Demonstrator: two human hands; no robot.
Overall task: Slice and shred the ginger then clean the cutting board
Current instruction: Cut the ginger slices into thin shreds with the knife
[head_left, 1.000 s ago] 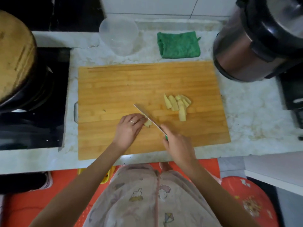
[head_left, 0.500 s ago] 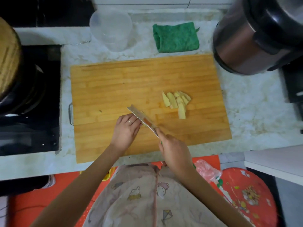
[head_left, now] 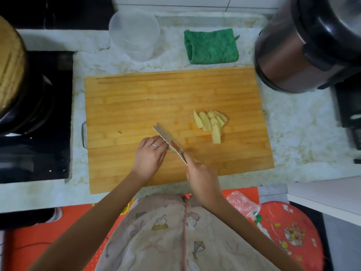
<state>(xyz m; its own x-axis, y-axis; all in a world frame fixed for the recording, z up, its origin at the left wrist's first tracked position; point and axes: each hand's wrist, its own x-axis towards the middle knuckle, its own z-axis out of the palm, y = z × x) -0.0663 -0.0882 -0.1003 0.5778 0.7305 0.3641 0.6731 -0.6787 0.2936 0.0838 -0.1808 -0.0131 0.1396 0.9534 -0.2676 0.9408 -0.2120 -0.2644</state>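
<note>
Tilted over since a second ago, the knife (head_left: 170, 142) now shows me the flat of its blade instead of its thin edge, and the pale chunk that peeked out beside my fingers is almost covered. My left hand (head_left: 149, 157) sits on the near middle of the cutting board (head_left: 156, 98), fingers curled down over the ginger piece (head_left: 171, 150), pinning it against the wood; only a yellowish sliver shows between my fingertips and the blade. My right hand (head_left: 203, 182) is wrapped tight round the knife handle, forefinger reaching along the top, blade pointing far-left and touching the ginger. Off to the right on the board lie the ginger slices (head_left: 211, 122), fanned in a small overlapping pile, well apart from the knife. Beyond the board's far edge on the tabletop (head_left: 304, 133): a folded green cloth (head_left: 211, 46) and a clear plastic container (head_left: 134, 35).
</note>
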